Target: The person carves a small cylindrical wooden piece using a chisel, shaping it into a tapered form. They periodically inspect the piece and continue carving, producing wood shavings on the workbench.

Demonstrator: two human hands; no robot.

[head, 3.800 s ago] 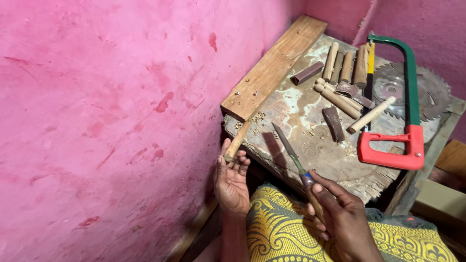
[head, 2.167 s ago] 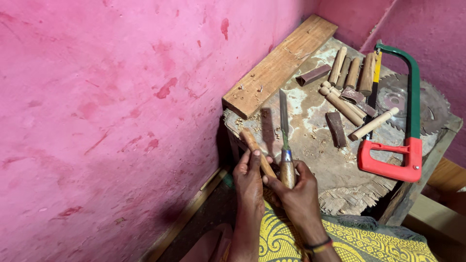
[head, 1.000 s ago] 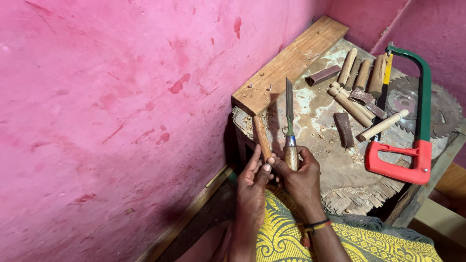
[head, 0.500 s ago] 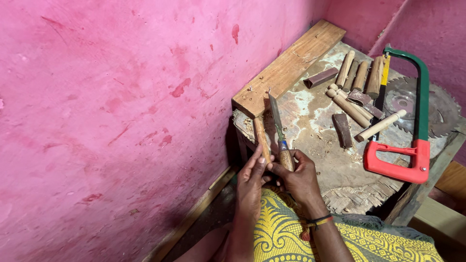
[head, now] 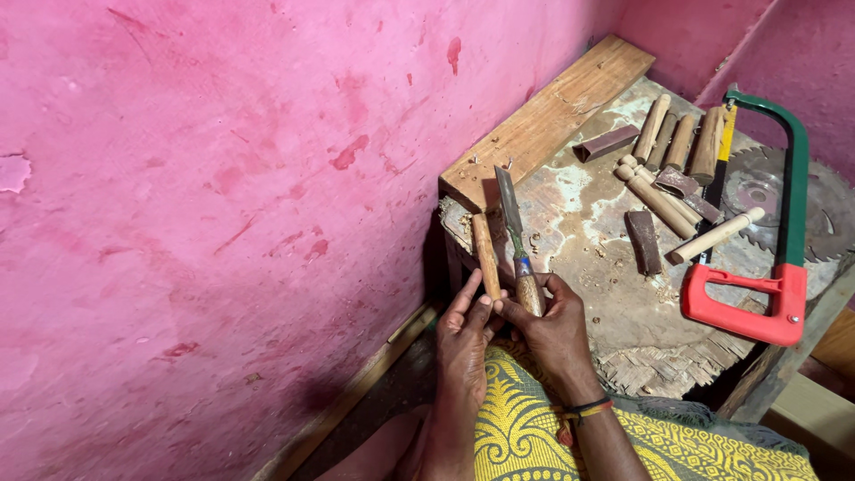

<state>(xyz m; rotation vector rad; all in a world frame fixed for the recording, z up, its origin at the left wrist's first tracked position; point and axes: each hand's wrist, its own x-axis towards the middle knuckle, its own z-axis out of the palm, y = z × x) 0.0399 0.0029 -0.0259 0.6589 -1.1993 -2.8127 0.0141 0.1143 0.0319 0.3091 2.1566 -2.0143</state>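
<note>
My left hand (head: 461, 337) grips the near end of a short round wooden stick (head: 484, 253), which points away from me over the front edge of a worn wooden work stump (head: 623, 321). Right beside it, my right hand (head: 554, 322) is wrapped around the wooden handle of a chisel (head: 513, 233). The chisel's flat metal blade points up and away, close alongside the stick. Both hands touch each other above my lap, which is covered in yellow patterned cloth (head: 623, 436).
A hacksaw (head: 773, 240) with a green frame and red handle lies on the stump's right side, over a circular saw blade (head: 768, 191). Several turned wooden pegs (head: 677, 142) and dark wood offcuts (head: 643, 242) lie at the back. A plank (head: 543, 120) rests along the pink wall (head: 223, 178).
Both hands came together from apart and rose to the stump's edge. The chisel, held upright a second ago, now leans left, closer to the stick.
</note>
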